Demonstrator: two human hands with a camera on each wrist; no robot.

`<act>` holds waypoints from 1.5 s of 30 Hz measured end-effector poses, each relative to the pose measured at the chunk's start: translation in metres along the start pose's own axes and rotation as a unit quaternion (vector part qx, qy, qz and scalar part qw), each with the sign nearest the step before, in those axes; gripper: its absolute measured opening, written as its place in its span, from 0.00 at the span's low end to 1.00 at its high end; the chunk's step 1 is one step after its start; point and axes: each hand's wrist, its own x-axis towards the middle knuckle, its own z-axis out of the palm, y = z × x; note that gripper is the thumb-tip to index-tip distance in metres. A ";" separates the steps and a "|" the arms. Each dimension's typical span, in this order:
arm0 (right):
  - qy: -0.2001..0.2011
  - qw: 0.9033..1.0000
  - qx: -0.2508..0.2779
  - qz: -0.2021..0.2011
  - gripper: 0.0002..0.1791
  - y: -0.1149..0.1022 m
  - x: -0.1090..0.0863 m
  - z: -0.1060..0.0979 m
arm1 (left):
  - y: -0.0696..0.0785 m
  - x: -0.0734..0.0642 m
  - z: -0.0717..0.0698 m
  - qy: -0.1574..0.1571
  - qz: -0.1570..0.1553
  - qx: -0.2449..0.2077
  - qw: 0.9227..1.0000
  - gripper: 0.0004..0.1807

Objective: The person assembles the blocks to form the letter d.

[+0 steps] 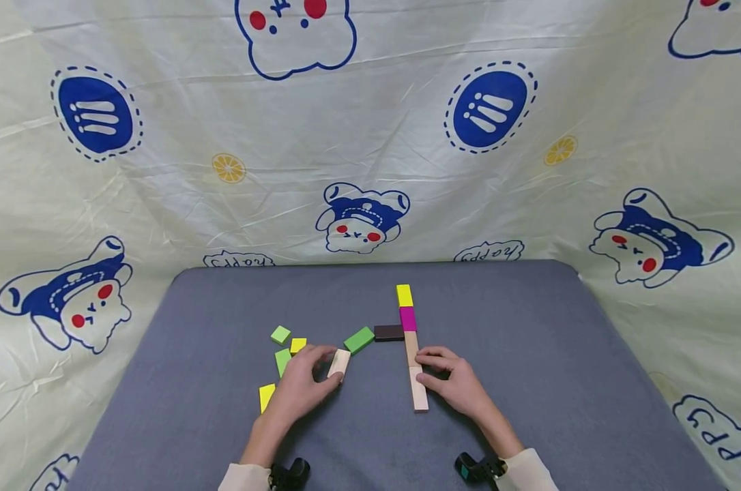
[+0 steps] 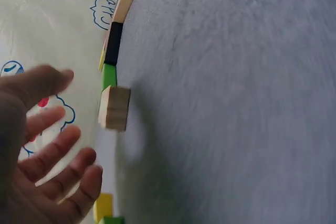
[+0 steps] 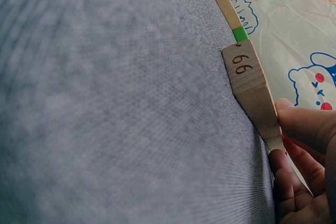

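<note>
My left hand [image 1: 303, 385] curves around a pale wooden block [image 1: 340, 364]. In the left wrist view its thumb and fingers are spread, apart from that block [image 2: 116, 108]. A green block [image 1: 359, 340] and a dark block [image 1: 389, 333] lead from there to a straight row. From the far end, the row has a yellow block [image 1: 404, 295], a magenta block [image 1: 408, 319], a tan block [image 1: 411, 348] and a pale block [image 1: 419, 395]. My right hand [image 1: 462, 389] touches the row's right side with thumb and fingers; the right wrist view shows the near block's end marked "66" [image 3: 242, 64].
Left of and partly behind my left hand lie a lime cube [image 1: 280, 334], a yellow block [image 1: 299, 345], a green block [image 1: 282, 360] and another yellow block [image 1: 266, 395]. A patterned sheet [image 1: 376, 123] hangs behind the grey table [image 1: 499, 307].
</note>
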 end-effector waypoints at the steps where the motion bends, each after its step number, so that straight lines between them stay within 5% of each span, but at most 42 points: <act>1: 0.000 1.000 0.000 0.001 0.17 0.000 0.000 0.000 | 0.000 -0.001 -0.003 -0.006 0.003 -0.005 1.000 0.23; 12: 0.000 1.000 -0.008 0.000 0.18 -0.001 0.000 -0.001 | -0.007 -0.015 -0.037 -0.039 0.038 0.017 0.998 0.29; 24: -0.006 1.000 -0.010 0.000 0.18 0.000 0.000 -0.001 | -0.028 -0.032 -0.076 -0.085 0.017 0.061 0.994 0.29; 31: -0.006 1.000 -0.007 0.001 0.18 0.001 0.001 -0.001 | -0.048 -0.039 -0.081 -0.100 0.045 0.074 0.991 0.29; 38: -0.008 1.000 -0.007 0.004 0.18 0.001 0.001 -0.001 | -0.063 -0.045 -0.081 -0.087 0.114 0.081 0.986 0.27; 45: -0.002 1.000 -0.012 0.007 0.18 0.000 0.000 -0.001 | -0.069 -0.046 -0.086 -0.100 0.085 0.083 0.988 0.26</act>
